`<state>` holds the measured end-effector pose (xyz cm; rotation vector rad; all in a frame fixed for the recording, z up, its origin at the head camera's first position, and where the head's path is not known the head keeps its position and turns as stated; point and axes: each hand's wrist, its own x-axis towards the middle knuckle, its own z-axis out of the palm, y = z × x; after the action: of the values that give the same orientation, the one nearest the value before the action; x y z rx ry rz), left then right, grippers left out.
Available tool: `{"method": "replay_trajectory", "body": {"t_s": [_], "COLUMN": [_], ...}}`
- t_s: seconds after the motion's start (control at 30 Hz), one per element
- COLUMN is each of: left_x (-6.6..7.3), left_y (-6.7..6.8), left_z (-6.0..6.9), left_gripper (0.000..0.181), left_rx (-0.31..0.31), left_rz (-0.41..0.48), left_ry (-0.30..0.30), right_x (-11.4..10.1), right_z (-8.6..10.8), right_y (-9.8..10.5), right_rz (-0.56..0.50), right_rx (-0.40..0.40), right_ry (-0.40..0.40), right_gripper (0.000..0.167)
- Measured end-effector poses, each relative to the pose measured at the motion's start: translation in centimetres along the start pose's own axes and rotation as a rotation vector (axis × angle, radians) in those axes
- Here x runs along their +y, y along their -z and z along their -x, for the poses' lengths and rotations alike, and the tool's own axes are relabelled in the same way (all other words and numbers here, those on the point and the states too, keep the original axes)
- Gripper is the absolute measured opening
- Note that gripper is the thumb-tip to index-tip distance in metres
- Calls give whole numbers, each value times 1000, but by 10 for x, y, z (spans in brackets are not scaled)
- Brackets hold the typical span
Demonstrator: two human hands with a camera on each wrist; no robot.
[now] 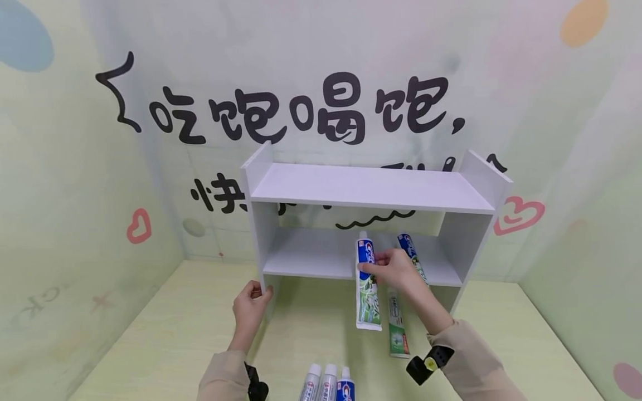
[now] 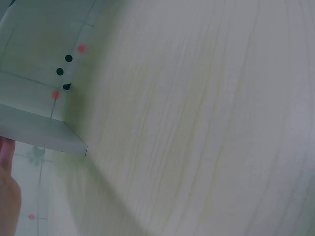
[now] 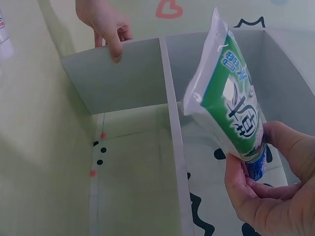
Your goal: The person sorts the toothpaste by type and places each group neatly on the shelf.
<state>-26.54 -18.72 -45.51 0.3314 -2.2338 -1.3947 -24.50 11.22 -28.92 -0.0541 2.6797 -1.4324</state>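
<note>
Pinching the blue-green-white toothpaste tube (image 1: 369, 298), your right hand (image 1: 397, 271) may bump it against the white panelled shelf (image 1: 368, 186) if too low; your left hand (image 1: 249, 308) pinches the shelf's side.

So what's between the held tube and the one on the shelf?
Head view: the right hand, gripping the held tube; above it, some white shelf shows, then the other tube.

The head view is bright, its soft light apparently from above, leaving gentle shade on the table (image 1: 165, 334) beneath the shelf (image 1: 371, 186) at centre. Walls lean outward toward the frame's sides. Both wrist views are dimmer, greyish, low in contrast; a soft-edged shadow crosses the left wrist view's lower left.
</note>
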Motion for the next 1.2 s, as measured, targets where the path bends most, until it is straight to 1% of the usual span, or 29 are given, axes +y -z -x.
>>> {"method": "replay_trajectory", "body": {"t_s": [0.2,0.4,0.57,0.7,0.83,0.93,1.2], "left_x": [0,-1,-2,0,4,6,8], "left_y": [1,2,1,1,1,1,3], "left_z": [1,2,1,0,0,0,2], "left_gripper": [14,14,13,13,12,12,14], "left_rx": [6,-6,-3,-1,0,-11,-15], "left_rz": [4,-5,-4,-27,-46,-49,-61], "left_ry": [1,3,8,-14,-33,-40,-4], "right_x": [-1,1,2,1,1,1,0], "right_z": [-10,-19,-26,-30,-32,-32,-34], "right_y": [-1,0,2,3,5,6,6], "right_rz": [-40,-22,4,11,-3,-14,0], "right_rx": [-16,-8,-10,-7,-9,-7,7], "right_ry": [-10,-45,-38,-35,-42,-44,-28], "right_gripper": [51,56,54,52,54,55,54]}}
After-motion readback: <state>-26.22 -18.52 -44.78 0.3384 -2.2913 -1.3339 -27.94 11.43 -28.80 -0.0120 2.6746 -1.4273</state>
